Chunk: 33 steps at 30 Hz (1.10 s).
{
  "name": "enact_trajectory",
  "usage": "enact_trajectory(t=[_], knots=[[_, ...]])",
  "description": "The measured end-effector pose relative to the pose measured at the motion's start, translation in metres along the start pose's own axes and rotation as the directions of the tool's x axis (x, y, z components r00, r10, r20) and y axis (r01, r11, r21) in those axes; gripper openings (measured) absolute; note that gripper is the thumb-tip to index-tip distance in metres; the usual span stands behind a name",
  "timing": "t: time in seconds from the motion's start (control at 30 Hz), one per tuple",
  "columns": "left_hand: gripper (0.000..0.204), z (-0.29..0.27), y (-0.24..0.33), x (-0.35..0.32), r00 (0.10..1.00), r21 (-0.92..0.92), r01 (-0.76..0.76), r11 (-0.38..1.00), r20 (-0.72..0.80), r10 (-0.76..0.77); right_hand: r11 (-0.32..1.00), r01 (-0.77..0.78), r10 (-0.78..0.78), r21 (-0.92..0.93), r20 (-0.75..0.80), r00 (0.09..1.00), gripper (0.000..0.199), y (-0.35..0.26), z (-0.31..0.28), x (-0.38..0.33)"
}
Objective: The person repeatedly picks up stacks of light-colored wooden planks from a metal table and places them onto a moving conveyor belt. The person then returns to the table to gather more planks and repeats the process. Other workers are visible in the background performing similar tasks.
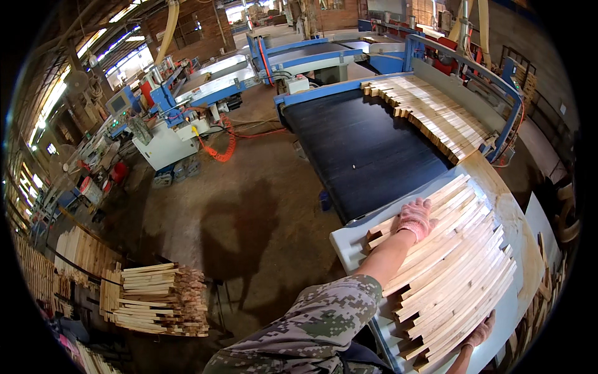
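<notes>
- Along the far left, a white bucket (91, 189) and a red bucket (119, 171) stand near the cluttered machinery.
- Low on the left, a stack of wooden lengths (149, 299) lies with its right-hand ends uneven.
- Right of the buckets stands a pale machine (165, 144) with blue fittings; an orange coiled hose (224, 149) droops beside it toward the brown floor (187, 218).
- From the lower edge, a camouflage sleeve (311, 318) reaches up and rightward — the left arm's.
- Across the middle runs a wide black belt (367, 149) in a blue frame, with a second row of strips (436, 115) laid side by side along its right part.
- Over the upper left part of the nearer wooden strips (448, 268), the left hand (417, 219), in a pinkish glove, lies palm down, fingers mostly extended and slightly apart, resting on top.
- Beneath it, those strips lie side by side on a pale table (349, 240) at the belt's near end, their ends staggered.
- Farthest right of these, the right hand (481, 330), also gloved, is at the row's outer edge, fingers partly bent — whether it grips the last strip, I cannot tell.
</notes>
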<state>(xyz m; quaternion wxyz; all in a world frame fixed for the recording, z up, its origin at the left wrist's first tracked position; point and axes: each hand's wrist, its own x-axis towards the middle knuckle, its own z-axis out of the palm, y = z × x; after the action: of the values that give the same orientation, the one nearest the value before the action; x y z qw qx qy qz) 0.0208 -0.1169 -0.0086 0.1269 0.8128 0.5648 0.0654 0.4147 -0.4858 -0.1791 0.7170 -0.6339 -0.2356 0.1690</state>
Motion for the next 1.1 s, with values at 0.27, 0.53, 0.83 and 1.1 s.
enact_trajectory(t=[0.27,0.53,0.83,1.1], knots=[[0.083,-0.003,0.011,0.0,1.0,-0.015,-0.017,1.0,0.012,0.017,0.898,0.068,-0.125,-0.435,-0.104,0.987,0.051,-0.017,-0.004,-0.011],[0.083,-0.008,0.004,-0.007,1.0,-0.005,0.013,1.0,0.01,-0.013,0.481,0.073,-0.157,-0.874,-0.004,0.988,0.043,-0.051,0.018,-0.019],[0.084,-0.004,0.008,-0.002,1.0,0.011,-0.001,1.0,0.014,0.001,0.51,0.069,-0.236,-0.857,-0.062,0.97,0.047,-0.043,0.015,-0.021],[0.083,-0.005,0.008,-0.002,1.0,-0.002,0.022,1.0,0.019,-0.022,0.48,0.063,-0.223,-0.875,-0.052,0.973,0.044,-0.05,0.021,-0.023]])
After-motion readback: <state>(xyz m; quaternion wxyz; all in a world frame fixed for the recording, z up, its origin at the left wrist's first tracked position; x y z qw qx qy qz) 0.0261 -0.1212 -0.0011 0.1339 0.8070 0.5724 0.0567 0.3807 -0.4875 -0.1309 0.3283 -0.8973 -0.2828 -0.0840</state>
